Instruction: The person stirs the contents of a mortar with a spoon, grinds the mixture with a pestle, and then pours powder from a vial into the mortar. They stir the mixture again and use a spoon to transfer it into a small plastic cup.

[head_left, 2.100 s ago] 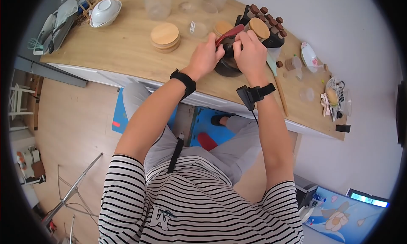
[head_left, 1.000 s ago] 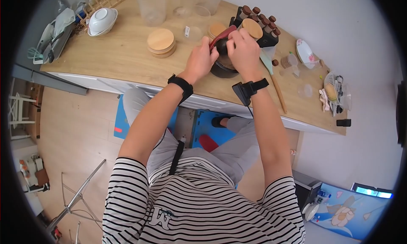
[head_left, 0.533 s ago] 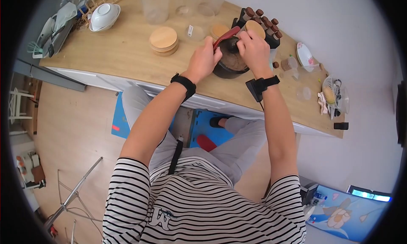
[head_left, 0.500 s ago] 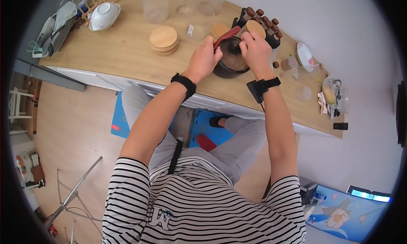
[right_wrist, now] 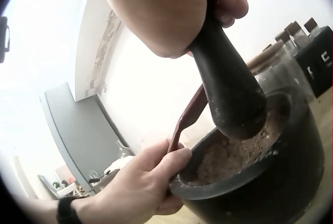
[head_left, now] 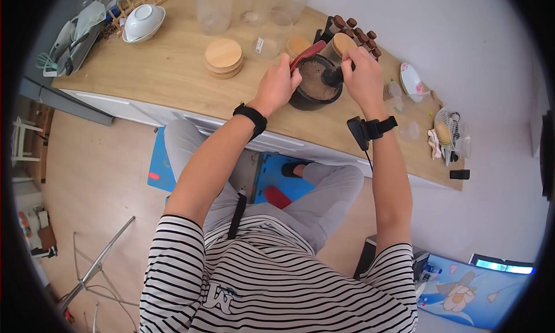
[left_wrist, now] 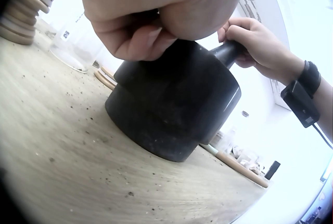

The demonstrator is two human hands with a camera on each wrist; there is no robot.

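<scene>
A black mortar (head_left: 309, 103) stands on the wooden counter, holding coarse brown powder (head_left: 315, 81). My right hand (head_left: 364, 81) grips the narrow end of a black pestle (right_wrist: 229, 83). The pestle is tilted, its thick rounded end at the powder on the mortar's right side. At the opposite rim, my left hand (head_left: 274, 89) pinches a dark red flat-ended utensil (head_left: 308, 54) between thumb and fingers. That utensil slants up across the far rim, and the left fingers (right_wrist: 174, 161) lie right against the mortar's edge.
A wooden-lidded glass jar (head_left: 341, 45) and a black rack of corked bottles (head_left: 358, 35) stand behind the mortar. Left are a wooden-lidded container (head_left: 224, 56) and clear containers (head_left: 214, 12). A wooden-handled spatula (left_wrist: 242, 167), dish (head_left: 411, 78) and wire basket (head_left: 448, 127) lie right.
My right hand has moved right and toward me with the pestle, from the mortar's far side to its right side. More powder shows. My left hand keeps holding the red utensil at the rim.
</scene>
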